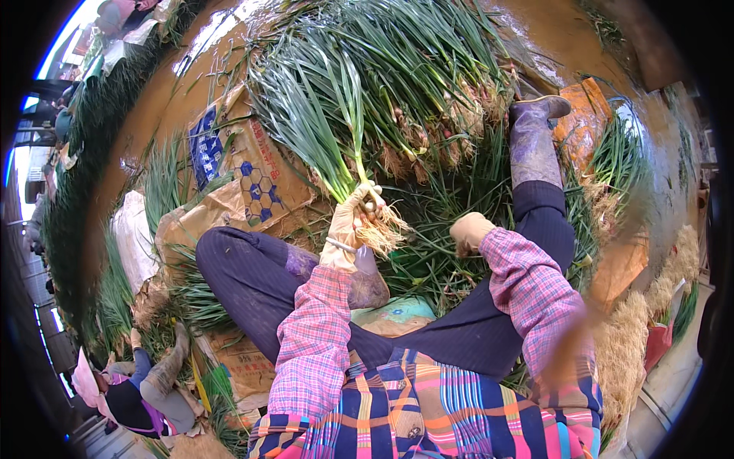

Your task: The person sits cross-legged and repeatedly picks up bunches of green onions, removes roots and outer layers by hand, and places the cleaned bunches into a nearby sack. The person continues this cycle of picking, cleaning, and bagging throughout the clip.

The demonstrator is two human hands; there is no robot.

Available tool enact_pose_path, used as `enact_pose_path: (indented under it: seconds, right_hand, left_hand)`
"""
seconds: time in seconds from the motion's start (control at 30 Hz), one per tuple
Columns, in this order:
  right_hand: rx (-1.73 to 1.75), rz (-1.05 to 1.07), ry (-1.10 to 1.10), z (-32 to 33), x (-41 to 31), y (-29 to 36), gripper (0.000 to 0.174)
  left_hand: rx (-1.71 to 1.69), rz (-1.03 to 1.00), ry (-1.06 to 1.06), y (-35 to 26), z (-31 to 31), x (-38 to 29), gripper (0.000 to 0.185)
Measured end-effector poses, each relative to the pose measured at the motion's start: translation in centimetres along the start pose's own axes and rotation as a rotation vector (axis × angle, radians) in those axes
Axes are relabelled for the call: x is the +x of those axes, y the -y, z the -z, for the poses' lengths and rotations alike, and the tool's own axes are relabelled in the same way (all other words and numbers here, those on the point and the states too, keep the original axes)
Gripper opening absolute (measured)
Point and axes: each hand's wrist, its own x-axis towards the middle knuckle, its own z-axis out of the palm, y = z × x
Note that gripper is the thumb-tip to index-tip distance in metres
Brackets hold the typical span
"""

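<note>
Gloved in cream, my left hand [351,221] grips a bunch of garlic plants [335,163] near their bulbs, with the pale roots [383,229] hanging beside the fingers and the green leaves pointing up and away. My right hand [471,232], in a similar glove, is above loose green leaves [441,252] between my legs; its fingers are curled and partly hidden, and whether they hold anything cannot be told. Beyond both hands lies a large heap of garlic plants [390,74], roots towards me.
Printed sacks [264,172] lie at the left, near my bent knee. My muddy boot [536,137] stretches out beside an orange sack [582,120] on the right. Bundles with pale roots [619,344] stand at the lower right. Another person [143,396] sits at the lower left.
</note>
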Motion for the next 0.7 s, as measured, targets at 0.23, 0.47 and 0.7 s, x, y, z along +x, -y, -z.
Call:
enact_pose_path:
  seconds: [0.23, 0.47, 0.7]
  right_hand:
    - [1.256, 0.599, -0.989, 7.9, 4.7, 2.5, 0.039]
    - [1.674, 0.421, -0.744, 8.7, 2.5, 0.4, 0.020]
    - [0.679, 0.216, -0.994, 11.0, 3.1, 3.8, 0.045]
  left_hand:
    - [-0.066, 0.054, 0.028, 1.6, -0.4, -0.5, 0.026]
    - [0.049, -0.054, -0.073, 0.9, 0.1, -1.6, 0.017]
    - [0.429, -0.051, -0.197, 3.4, -0.8, -1.3, 0.016]
